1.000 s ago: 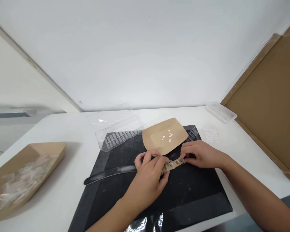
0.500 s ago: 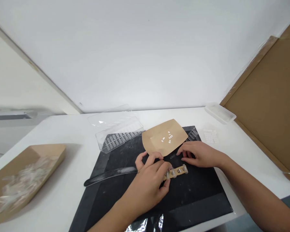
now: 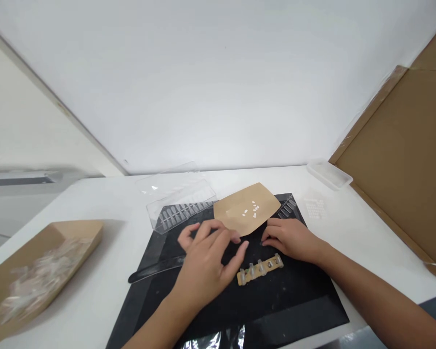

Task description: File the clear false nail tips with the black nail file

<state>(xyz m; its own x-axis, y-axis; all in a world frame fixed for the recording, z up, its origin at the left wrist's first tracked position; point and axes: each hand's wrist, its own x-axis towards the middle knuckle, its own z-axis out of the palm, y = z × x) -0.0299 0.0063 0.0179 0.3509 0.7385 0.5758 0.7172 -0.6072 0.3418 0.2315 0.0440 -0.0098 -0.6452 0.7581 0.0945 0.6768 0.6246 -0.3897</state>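
Note:
My left hand [image 3: 212,252] hovers over the black mat [image 3: 240,310], fingers apart and holding nothing. Just right of it lies a short beige strip [image 3: 265,267] with several clear nail tips mounted across it. My right hand [image 3: 290,237] rests on the mat behind that strip. Its thumb and fingers are pinched on a small clear nail tip [image 3: 262,243], mostly covered by the fingertips. A long black nail file [image 3: 152,271] runs partly behind my left hand.
Behind my hands, a kraft paper tray [image 3: 236,208] holds several small white pieces. Clear nail tips on sprues [image 3: 174,215] lie by a clear plastic case [image 3: 181,186]. Another tray [image 3: 76,228] at left holds plastic bags. A translucent box [image 3: 330,175] stands near the cardboard panel [image 3: 403,145].
My left hand has let go of the beige strip and moved left, its fingers spreading. My right hand has closed its fingers on the clear nail tip that lay on the mat.

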